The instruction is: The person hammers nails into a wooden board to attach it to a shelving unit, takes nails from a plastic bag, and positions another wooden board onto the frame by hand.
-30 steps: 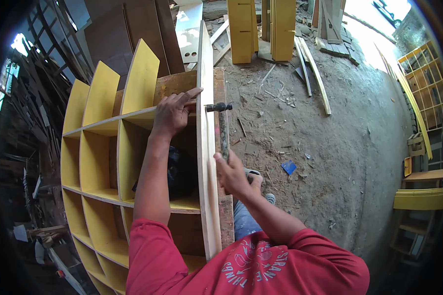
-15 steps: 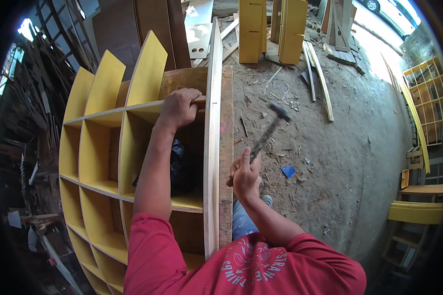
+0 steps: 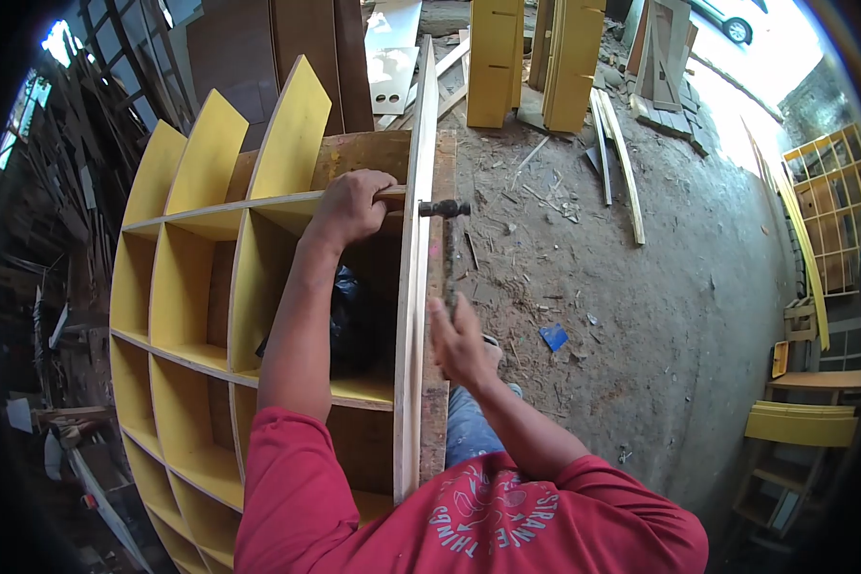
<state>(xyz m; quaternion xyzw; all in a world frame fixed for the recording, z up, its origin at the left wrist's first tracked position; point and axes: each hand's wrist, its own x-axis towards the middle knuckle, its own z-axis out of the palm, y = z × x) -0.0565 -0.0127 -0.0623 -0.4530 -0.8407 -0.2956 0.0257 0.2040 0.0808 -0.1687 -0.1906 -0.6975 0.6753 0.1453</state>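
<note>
My left hand (image 3: 356,206) is closed over the end of a yellow shelf divider (image 3: 287,204), close to where it meets a long pale wooden board (image 3: 412,335). That board runs along the side of a yellow grid-like shelf unit (image 3: 189,358). In my right hand (image 3: 464,344) is a hammer (image 3: 445,209), its handle blurred by motion. The hammer's head is at the outer face of the pale board, level with the divider end; I cannot tell if it touches. Inside the compartment below my left hand lies a black plastic bag (image 3: 352,320), partly hidden by my forearm.
The shelf unit rests on a worn wooden work surface (image 3: 437,421). Wood scraps and a blue piece (image 3: 553,337) litter the dirt floor. Yellow panels (image 3: 494,67) stand at the back, near long wooden strips (image 3: 622,172). A yellow lattice frame (image 3: 826,206) leans at the right.
My right hand has swung the hammer left, from out over the floor to the pale board. My left hand keeps its hold on the divider.
</note>
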